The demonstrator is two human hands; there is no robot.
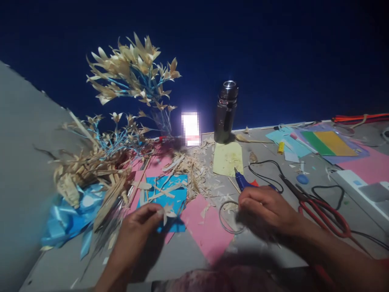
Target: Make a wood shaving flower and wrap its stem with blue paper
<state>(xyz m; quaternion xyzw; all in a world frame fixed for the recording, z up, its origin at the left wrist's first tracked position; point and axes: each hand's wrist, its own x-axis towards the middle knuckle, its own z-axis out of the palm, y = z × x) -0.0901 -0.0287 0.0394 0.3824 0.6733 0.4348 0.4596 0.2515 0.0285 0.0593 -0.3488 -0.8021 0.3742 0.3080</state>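
Observation:
Between the thumb and fingers of my left hand (142,223) is a small pale flower (169,214) with pointed, husk-like petals, above a blue sheet of paper (180,194). My right hand (266,209) is closed round a blue glue gun (242,181), whose metal tip points away over the edge of a pale yellow sheet (225,156). The glue gun's handle is mostly hidden by my fingers. Beside my right wrist lie large scissors with red handles (326,217). A grey wire loop (223,219) lies left of the same hand.
Bunches of husk flowers on blue stems (142,77) stand at the back left, above dry husks (112,190) and blue ribbon (69,219). A dark flask (225,113) stands beyond the yellow sheet. Pink paper (203,223), scraps, cords and a white power strip (358,194) cover the table.

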